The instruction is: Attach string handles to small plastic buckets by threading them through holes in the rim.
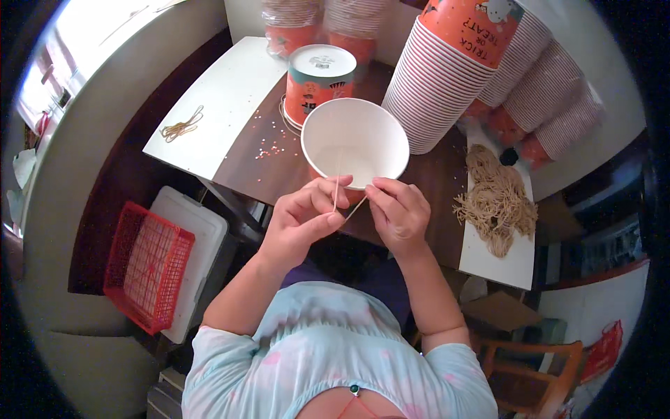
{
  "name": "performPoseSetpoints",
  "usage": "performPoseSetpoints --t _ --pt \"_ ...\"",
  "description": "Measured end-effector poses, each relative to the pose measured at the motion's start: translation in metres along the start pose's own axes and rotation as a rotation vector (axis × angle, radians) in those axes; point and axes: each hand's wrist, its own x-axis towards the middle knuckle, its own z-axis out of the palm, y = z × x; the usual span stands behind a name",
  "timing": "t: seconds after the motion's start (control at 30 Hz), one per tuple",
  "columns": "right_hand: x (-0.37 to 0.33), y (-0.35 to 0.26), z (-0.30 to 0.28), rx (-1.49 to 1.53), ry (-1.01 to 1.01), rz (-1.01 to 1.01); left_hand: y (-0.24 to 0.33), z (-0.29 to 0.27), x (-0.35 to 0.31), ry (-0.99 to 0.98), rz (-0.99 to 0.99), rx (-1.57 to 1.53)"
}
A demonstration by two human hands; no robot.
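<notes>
A thin pale cord (356,209) runs between my hands, in front of an open paper bucket (354,140) that stands upright with its white inside showing. My left hand (307,213) pinches the cord between thumb and fingers, and one end rises across the bucket's near rim. With its fingertips together, my right hand (399,213) grips the other part of the cord close to that rim. Behind the open bucket, an orange and teal bucket (317,87) sits upside down. At the right lies a heap of tan cords (495,199).
A tall leaning stack of nested buckets (447,77) rises at the back right, with wrapped stacks (537,98) beyond it. Small red and white bits (276,149) dot the brown tabletop. A looped cord (183,126) rests on the white board at left. Below is a red basket (149,265).
</notes>
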Motion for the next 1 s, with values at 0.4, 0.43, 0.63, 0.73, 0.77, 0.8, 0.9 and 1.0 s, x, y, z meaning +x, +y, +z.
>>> performPoseSetpoints --t 0.4,0.43,0.63,0.73,0.77,0.8,0.9,1.0 --pt "0.043 0.004 -0.028 0.302 -0.285 0.485 -0.003 -0.016 0.011 -0.018 0.008 -0.113" --pt "0.058 0.013 -0.034 0.267 -0.297 0.552 -0.003 -0.018 0.012 -0.021 0.013 -0.081" --pt "0.1 0.12 0.004 -0.111 -0.861 0.62 -0.003 -0.021 0.02 -0.117 0.047 -0.077" --pt "0.096 0.135 0.017 0.037 -1.04 0.63 -0.002 -0.029 0.014 -0.171 0.143 0.031" --pt "0.093 0.128 0.016 0.039 -0.961 0.597 0.0 -0.035 0.011 -0.121 0.132 0.027" --pt "0.096 0.112 0.007 0.057 -0.86 0.574 0.004 -0.041 0.006 -0.064 0.124 0.024" --pt "0.092 0.064 -0.02 0.143 -0.314 0.475 0.004 -0.063 0.001 0.407 -0.053 -0.01" --pt "0.083 0.039 -0.032 0.122 -0.13 0.308 -0.001 -0.07 0.004 0.337 -0.099 0.077"
